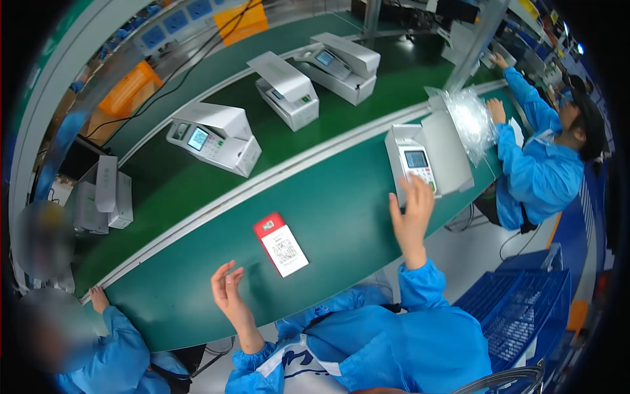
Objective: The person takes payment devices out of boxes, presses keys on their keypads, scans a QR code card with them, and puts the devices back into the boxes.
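My left hand (231, 299) hovers over the near edge of the green bench, fingers curved and apart with nothing in them. To its right lies a red-and-white piece with a printed QR code (286, 251), flat on the bench. My right hand (413, 213) is open, its fingers spread at the lower end of a card payment terminal (416, 159) with a lit screen. That terminal sits in an open white box (397, 148) whose lid is folded out to the right. Whether my fingertips touch the keypad I cannot tell; the hand covers the lower part.
Along the green conveyor (230, 82) stand several open white boxes, one holding a payment terminal (199, 138). Clear plastic bags (469, 118) lie beyond my box. Co-workers sit at right (545, 164) and left (115, 348). A blue crate (522, 315) stands at lower right.
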Tool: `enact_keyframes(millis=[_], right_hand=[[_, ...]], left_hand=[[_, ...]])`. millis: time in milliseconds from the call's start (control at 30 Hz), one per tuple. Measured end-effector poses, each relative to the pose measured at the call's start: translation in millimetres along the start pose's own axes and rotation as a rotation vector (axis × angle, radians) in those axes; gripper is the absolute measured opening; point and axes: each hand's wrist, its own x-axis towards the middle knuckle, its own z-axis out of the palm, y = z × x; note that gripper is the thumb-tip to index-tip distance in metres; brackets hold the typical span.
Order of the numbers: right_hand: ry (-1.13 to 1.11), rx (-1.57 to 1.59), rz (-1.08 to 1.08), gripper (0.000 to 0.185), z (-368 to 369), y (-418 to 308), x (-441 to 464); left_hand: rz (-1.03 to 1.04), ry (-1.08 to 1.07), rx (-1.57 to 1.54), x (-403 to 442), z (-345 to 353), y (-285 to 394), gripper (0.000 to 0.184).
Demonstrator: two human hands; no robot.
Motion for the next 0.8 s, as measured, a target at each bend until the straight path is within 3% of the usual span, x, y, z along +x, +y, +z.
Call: enact_keyframes(millis=[33,167,467,633,667,767,800], right_hand=[[0.042,-0.132,0.044,0.038,-2.7,14.9,-11.2],[0.026,-0.023,-0.013,0.033,11.5,47.4,-23.4],[-0.083,0.258,-0.106,0.025,4.4,0.6,-57.4],[-0.185,0.343,-0.216,0.024,0.0,-39.4,-88.6],[-0.179,0.344,-0.248,0.024,0.3,-41.9,-91.9],[-0.215,0.345,-0.273,0.032,-8.7,-46.0,-89.2],[-0.211,0.391,-0.237,0.036,-10.2,-43.5,-88.4]], left_hand=[[-0.002,0.049,-0.005,-2.7,-2.8,-1.5,0.026],[0.042,-0.029,-0.029,1.1,27.8,7.7,0.022],[-0.045,-0.603,-0.017,2.6,102.5,34.5,0.027],[0.291,-0.534,0.384,51.4,157.4,27.9,0.039],[0.502,-0.457,0.467,62.2,166.7,22.2,0.033],[0.565,-0.622,0.798,66.9,184.8,24.8,0.024],[0.618,-0.584,0.912,63.1,191.3,19.7,0.021]])
